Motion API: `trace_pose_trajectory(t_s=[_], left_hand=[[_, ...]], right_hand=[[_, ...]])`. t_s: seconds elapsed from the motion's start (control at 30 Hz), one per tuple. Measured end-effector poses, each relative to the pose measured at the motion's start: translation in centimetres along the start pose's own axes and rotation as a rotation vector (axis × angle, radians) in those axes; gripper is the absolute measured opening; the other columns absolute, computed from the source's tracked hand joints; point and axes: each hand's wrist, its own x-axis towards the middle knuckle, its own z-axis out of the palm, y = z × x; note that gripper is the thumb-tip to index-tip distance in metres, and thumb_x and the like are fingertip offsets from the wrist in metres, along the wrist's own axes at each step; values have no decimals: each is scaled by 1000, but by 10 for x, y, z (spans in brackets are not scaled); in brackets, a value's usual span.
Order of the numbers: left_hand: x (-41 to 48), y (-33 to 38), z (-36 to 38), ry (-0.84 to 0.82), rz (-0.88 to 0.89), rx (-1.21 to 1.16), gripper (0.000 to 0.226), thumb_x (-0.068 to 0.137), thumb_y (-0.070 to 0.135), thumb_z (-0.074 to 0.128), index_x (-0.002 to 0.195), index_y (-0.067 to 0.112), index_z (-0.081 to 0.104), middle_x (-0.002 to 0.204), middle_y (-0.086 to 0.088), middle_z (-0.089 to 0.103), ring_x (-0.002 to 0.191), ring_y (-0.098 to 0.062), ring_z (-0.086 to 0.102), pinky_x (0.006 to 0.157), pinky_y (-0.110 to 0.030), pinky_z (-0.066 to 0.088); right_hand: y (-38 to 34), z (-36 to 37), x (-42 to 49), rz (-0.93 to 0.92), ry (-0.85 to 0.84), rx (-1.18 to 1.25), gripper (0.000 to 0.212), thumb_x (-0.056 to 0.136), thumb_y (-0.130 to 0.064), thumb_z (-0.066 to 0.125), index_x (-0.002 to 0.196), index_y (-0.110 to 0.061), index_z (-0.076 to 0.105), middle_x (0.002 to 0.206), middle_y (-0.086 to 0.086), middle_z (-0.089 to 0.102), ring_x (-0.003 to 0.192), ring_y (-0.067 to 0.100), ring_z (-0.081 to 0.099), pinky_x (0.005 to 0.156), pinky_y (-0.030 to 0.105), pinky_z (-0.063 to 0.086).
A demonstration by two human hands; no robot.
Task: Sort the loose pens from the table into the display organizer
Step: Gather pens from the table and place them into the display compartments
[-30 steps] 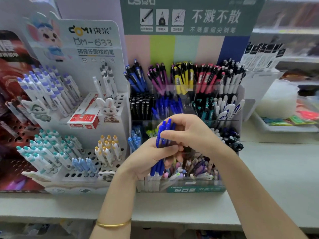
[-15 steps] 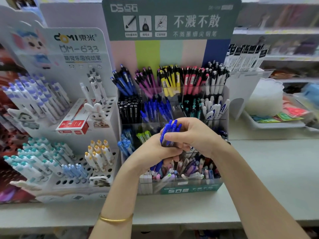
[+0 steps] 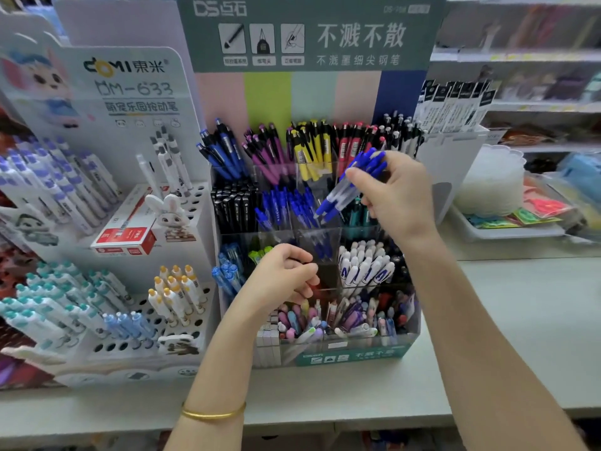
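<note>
Grips a bundle of blue pens (image 3: 342, 194) in the right hand (image 3: 398, 198), at 1 o'clock from centre. Slants them with tips toward 7 o'clock, just above the middle-row blue compartment of the display organizer (image 3: 357, 354). Curls the fingers of the left hand (image 3: 283, 278) inward at 7 o'clock from the bundle, nothing visible inside. Stands on the pale worktop (image 3: 520, 320).
</note>
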Motion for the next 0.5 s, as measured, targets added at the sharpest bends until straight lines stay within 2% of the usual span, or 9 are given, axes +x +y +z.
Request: trace_pose_trajectory(t_s=[0.07,0.17,0.23,0.3,0.37,0.47,0.5], left_hand=[[1,2,1,-5,3,-26,13,96,12,58,108,11,56,81,-6,70,56,-6,61,55,-23,54],[1,3,0,15,12,-39,12,96,11,57,108,11,56,80,-5,71,56,-7,61,56,-23,54],[2,3,-3,32,13,-50,13,96,11,56,110,11,56,78,-4,70,56,-7,61,56,-24,53],[2,2,-5,47,11,-67,14,97,10,56,111,10,57,77,-3,70,56,-7,61,56,-24,53],[2,2,-6,58,8,-80,14,97,10,56,111,10,57,77,-2,69,56,-8,61,56,-24,52],[1,2,-9,67,15,-90,13,97,10,55,110,12,57,78,-2,69,57,-7,61,57,-24,53],[0,2,-10,67,16,-95,13,97,10,55,109,13,57,79,-2,70,57,-7,61,57,-23,53]], right_hand=[[-1,16,2,-78,-12,-133,13,85,-17,69,81,-6,66,74,-1,54,71,17,53,67,25,38],[0,36,8,-96,-104,-298,22,87,-18,67,71,-6,59,75,1,52,75,16,46,66,23,30],[2,47,14,-82,-167,-424,35,89,-21,65,61,-16,43,77,3,49,75,16,44,65,23,27],[2,56,18,-45,-231,-521,42,91,-24,63,61,-19,34,81,3,46,75,18,43,67,23,28],[2,63,16,1,-278,-581,37,92,-24,63,68,-14,37,85,4,44,76,20,44,68,27,32],[5,64,4,31,-309,-596,22,92,-21,63,93,-9,45,88,6,49,76,22,49,66,30,36],[7,63,-2,25,-305,-599,24,92,-20,63,103,-8,46,89,7,53,76,22,52,64,31,37]])
